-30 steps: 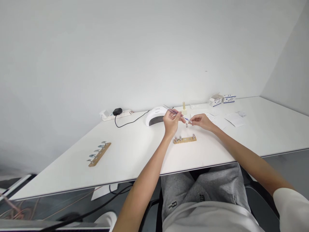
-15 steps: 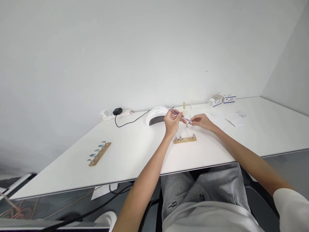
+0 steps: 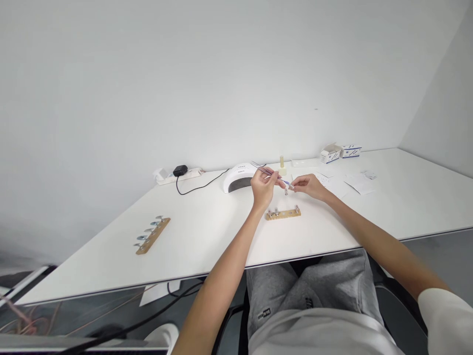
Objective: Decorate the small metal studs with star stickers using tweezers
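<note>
My left hand (image 3: 263, 187) is closed around a slim tweezer-like tool (image 3: 258, 166), whose metallic end points up and back to the left. Its bluish-purple end reaches my right hand (image 3: 309, 186), which is pinched closed on something small and pale at the fingertips. Between the two hands, just under the fingers, hangs a small silvery stand piece (image 3: 286, 192). I cannot tell which fingers bear it. Below them on the table lies a wooden strip (image 3: 284, 214) carrying a few nail tips on small metal stands, two at its left and one at its right end.
Behind my left hand stands a white nail lamp (image 3: 238, 172), beside a pale bottle (image 3: 283, 167). Papers (image 3: 360, 184) and small boxes (image 3: 330, 154) lie to the right. A second wooden strip (image 3: 153, 236) with nail tips is far left, a power strip (image 3: 192, 172) at the back.
The slim tool's metallic end has tilted very slightly to the left. Both hands otherwise stay in the same place.
</note>
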A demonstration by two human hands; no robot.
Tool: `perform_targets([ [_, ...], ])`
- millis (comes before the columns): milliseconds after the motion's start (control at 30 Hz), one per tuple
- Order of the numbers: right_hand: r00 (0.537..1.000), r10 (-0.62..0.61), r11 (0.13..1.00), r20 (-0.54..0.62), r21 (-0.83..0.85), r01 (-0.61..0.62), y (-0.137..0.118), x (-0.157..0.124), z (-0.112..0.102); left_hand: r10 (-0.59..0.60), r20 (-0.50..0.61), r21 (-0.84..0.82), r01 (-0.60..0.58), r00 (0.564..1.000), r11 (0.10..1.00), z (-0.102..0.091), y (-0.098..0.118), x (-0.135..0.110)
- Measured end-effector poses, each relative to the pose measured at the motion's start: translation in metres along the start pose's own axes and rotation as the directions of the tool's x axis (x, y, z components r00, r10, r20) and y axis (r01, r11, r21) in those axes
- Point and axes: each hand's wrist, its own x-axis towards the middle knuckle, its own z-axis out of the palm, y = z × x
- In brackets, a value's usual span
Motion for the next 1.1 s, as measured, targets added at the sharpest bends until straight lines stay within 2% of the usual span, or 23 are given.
perform_targets([
  [433,1.000,-0.024,1.000,0.003,-0.012,0.024,-0.0061,-0.0032,0.0010,-0.020,0.008,-0.007,0.020,1.000,1.000,0.0002,-0.0003,0.0004],
  [800,0.999,-0.046,0.999,0.003,0.008,0.046,0.0005,0.0000,-0.0017,-0.032,0.011,-0.038,0.032,0.999,0.999,-0.0002,0.0016,0.0006],
  [933,0.998,-0.057,0.998,-0.030,0.007,0.057,-0.0013,-0.0006,-0.0012,-0.026,0.006,-0.037,0.027,1.000,0.999,-0.0005,0.0028,0.0009],
  [1100,0.985,-0.104,0.993,-0.140,0.041,0.111,-0.0076,-0.0013,0.0005,-0.016,-0.023,-0.037,0.015,1.000,0.999,-0.0045,0.0055,0.0037],
])
